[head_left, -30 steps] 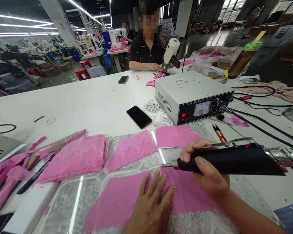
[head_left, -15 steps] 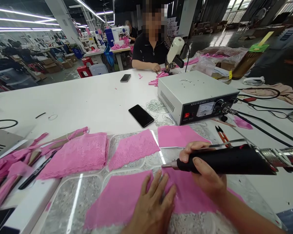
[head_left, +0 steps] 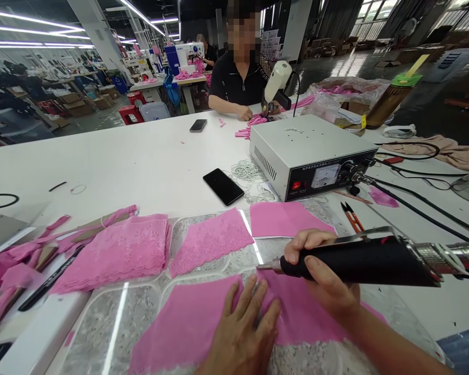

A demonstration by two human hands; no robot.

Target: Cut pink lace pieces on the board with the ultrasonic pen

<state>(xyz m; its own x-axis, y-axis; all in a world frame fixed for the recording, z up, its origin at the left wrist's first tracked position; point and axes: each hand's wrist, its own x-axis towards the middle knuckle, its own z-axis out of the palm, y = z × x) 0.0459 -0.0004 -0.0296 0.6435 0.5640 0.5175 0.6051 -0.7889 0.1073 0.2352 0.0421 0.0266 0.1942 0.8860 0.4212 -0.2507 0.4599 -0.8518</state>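
My left hand [head_left: 244,325] lies flat, fingers spread, across the inner edges of the left pink fabric piece [head_left: 183,317] and the right pink fabric piece [head_left: 297,307]. My right hand [head_left: 328,276] is wrapped round the black body of an ultrasonic hand welder [head_left: 359,258], held nearly level. Its metal tip [head_left: 271,265] points left and is at the upper corner of the right piece, just beyond my left fingertips; whether it touches is unclear. Behind are a scalloped lace piece [head_left: 214,239] and another plain pink piece [head_left: 289,216]. My right hand and forearm cover part of the right piece.
A stack of pink lace pieces [head_left: 117,250] and a black pen [head_left: 50,278] lie at left. Beyond the work are a phone [head_left: 223,186], a metal control box [head_left: 312,151] with cables, and thread snips [head_left: 352,216]. A co-worker [head_left: 238,78] sits across the table.
The whole view has shifted slightly left. The rear of the welder sits a little lower, while both hands keep nearly the same places on the fabric.
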